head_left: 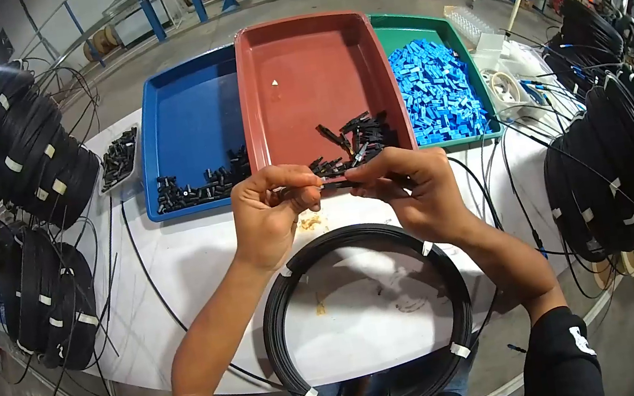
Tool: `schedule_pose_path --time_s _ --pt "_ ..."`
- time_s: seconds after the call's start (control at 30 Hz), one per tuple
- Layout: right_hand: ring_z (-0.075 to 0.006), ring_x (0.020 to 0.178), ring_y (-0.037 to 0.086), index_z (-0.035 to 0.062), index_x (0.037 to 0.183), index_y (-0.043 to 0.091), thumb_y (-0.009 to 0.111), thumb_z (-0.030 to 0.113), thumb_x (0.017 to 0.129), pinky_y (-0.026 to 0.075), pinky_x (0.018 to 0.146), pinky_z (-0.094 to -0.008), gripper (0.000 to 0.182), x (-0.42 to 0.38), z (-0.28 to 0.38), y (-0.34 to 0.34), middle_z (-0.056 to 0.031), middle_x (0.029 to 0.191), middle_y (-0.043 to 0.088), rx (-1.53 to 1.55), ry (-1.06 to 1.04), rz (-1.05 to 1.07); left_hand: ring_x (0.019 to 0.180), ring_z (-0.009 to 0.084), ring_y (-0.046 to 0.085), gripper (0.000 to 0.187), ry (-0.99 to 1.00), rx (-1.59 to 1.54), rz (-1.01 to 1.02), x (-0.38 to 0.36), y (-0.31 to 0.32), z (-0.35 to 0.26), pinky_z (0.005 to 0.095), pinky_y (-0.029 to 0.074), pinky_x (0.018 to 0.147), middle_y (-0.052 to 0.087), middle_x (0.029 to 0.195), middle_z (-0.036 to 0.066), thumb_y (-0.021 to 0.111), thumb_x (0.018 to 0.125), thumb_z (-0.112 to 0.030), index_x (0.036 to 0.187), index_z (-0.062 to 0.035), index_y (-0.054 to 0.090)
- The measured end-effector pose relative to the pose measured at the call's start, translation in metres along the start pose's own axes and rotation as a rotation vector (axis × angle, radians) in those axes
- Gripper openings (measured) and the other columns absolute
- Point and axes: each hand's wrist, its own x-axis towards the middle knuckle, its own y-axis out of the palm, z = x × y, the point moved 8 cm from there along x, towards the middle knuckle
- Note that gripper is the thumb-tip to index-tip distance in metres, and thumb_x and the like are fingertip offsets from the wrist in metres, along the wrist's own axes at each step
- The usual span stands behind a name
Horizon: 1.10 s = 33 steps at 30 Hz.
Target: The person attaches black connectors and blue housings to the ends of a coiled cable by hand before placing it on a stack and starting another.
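Note:
Just in front of the red tray, my left hand and my right hand face each other, fingertips pinched. Between them runs a thin black connector part, gripped at both ends; its exact shape is partly hidden by my fingers. Behind my hands, a pile of black connector parts lies at the near end of the red tray. Below my forearms, a coil of black cable bound with white tape lies over the near table edge.
To the left stands a blue tray with short black pieces; a small clear box sits beside it. A green tray holds many blue clips. Stacked cable coils and more coils flank the white table.

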Motion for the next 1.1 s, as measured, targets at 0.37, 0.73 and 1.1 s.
schedule_pose_path --time_s 0.37,0.73,1.1 --pt "-0.0199 0.079 0.074 -0.0016 0.093 0.072 0.070 -0.013 0.079 0.058 0.070 -0.0285 0.018 -0.004 0.011 0.001 -0.0138 0.086 0.074 -0.119 -0.101 -0.015 0.073 0.0131 0.067 0.012 0.054 -0.072 -0.033 -0.006 0.001 0.000 0.0249 0.057 0.064 0.068 0.092 0.012 0.071 0.082 0.011 0.089 0.0024 0.068" --pt "-0.0270 0.067 0.070 0.0017 0.093 0.070 0.067 -0.011 0.064 0.056 0.056 -0.0334 0.031 -0.010 0.021 0.004 -0.0129 0.082 0.071 -0.250 -0.365 -0.063 0.073 0.0148 0.069 0.028 0.129 0.426 -0.027 -0.005 0.001 -0.020 0.0261 0.059 0.069 0.070 0.085 0.013 0.054 0.078 0.023 0.089 0.0043 0.072" --pt "-0.0288 0.068 0.070 0.0033 0.093 0.065 0.068 -0.008 0.076 0.054 0.054 -0.0350 0.020 -0.010 0.003 -0.009 -0.0119 0.077 0.069 -0.163 -0.260 -0.292 0.130 0.0299 0.053 0.079 0.017 0.394 0.122 -0.021 0.035 0.003 0.0413 0.039 0.110 0.041 0.152 0.019 0.061 0.096 -0.041 0.153 0.0022 0.027"
